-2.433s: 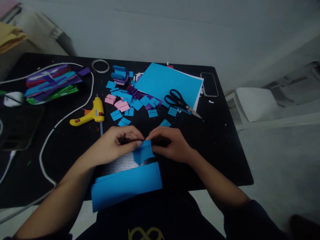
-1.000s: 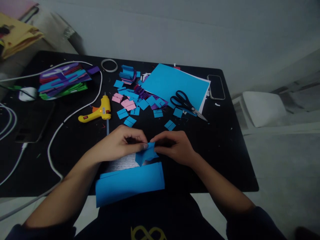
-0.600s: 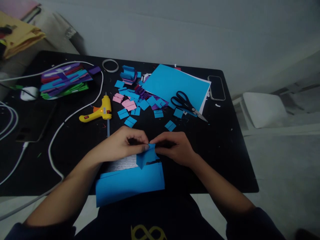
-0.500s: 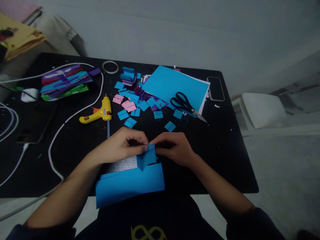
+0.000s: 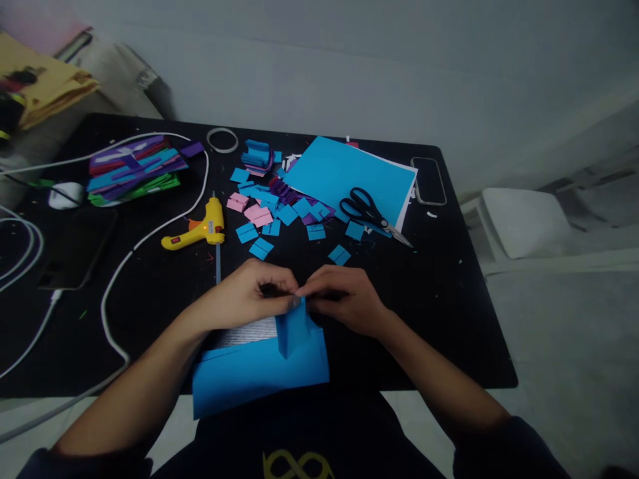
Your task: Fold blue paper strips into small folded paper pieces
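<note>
Near the table's front edge, my left hand (image 5: pixel 254 293) pinches the top edge of an upright blue paper flap (image 5: pixel 293 327) between thumb and fingers. From the other side, my right hand (image 5: pixel 344 299) grips the same flap, its fingertips meeting the left ones. Below the flap lies a wide folded blue sheet (image 5: pixel 259 379) that overhangs the table's front edge. A white lined surface (image 5: pixel 249 332) shows between that sheet and my left wrist. Whether the flap is joined to the sheet is hard to see.
Beyond my hands lie small folded blue cards (image 5: pixel 261 248), pink cards (image 5: pixel 258 215), scissors (image 5: pixel 372 213) on a blue sheet (image 5: pixel 344 173), and a phone (image 5: pixel 428 181). To the left are a yellow glue gun (image 5: pixel 200 229), a white cable (image 5: pixel 150 233) and a paper bundle (image 5: pixel 134 166).
The blue flap has been turned more upright and narrower in view, and its lower corner has come down over the folded sheet. Both hands stay in nearly the same place.
</note>
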Available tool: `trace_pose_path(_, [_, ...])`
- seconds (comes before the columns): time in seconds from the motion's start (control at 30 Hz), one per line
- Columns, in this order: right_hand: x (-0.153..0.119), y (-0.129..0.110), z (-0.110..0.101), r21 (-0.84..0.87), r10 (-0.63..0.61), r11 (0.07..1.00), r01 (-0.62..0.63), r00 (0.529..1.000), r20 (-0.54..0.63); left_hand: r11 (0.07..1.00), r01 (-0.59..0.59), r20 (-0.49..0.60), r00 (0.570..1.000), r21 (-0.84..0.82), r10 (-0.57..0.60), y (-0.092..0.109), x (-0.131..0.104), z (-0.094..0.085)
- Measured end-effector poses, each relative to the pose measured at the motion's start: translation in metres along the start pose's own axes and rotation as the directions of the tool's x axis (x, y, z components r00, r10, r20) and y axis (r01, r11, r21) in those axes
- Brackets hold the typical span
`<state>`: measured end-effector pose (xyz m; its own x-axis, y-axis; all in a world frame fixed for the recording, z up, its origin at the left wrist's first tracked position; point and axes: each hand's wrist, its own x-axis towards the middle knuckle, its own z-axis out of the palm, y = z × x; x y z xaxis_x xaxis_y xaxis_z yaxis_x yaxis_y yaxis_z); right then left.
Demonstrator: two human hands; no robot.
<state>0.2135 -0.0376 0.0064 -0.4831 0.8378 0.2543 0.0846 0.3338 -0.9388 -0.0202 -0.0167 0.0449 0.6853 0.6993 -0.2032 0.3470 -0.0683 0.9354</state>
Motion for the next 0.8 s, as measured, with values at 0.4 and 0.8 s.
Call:
trace_pose_path(0.4, [0.002, -0.001, 0.001, 0.064, -0.013, 0.998, 0.011, 1.0, 0.019, 0.999, -0.024, 0.011, 1.0, -0.021, 0.024, 0.0, 0.0, -0.001])
trace_pose_path(0.8, [0.003, -0.002, 0.001, 0.228, 0.129, 0.965, -0.131, 0.991, 0.025, 0.999, -0.053, -0.008, 0.999, 0.011, 0.053, 0.0, -0.002, -0.009])
